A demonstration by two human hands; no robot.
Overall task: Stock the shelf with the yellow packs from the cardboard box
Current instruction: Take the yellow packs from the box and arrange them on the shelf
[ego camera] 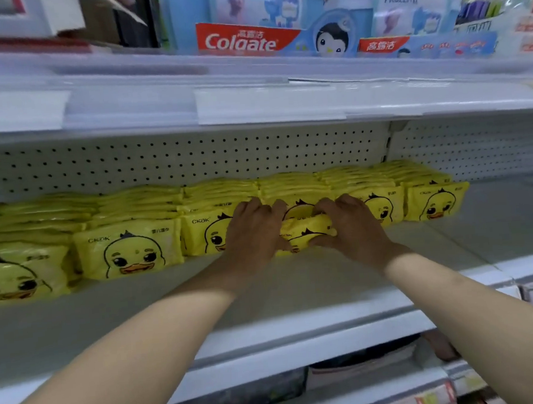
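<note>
Rows of yellow duck-face packs stand upright along the back of the white shelf. Both my hands reach into the middle of that row. My left hand and my right hand grip one yellow pack between them, tilted forward in front of the standing packs. My left fingers curl over its left end, my right thumb and fingers pinch its right end. The cardboard box is out of view.
The shelf above carries Colgate toothpaste boxes and blue children's packs. White label strips run along its front edge. Bare shelf lies right of the last pack. A lower shelf shows dark items.
</note>
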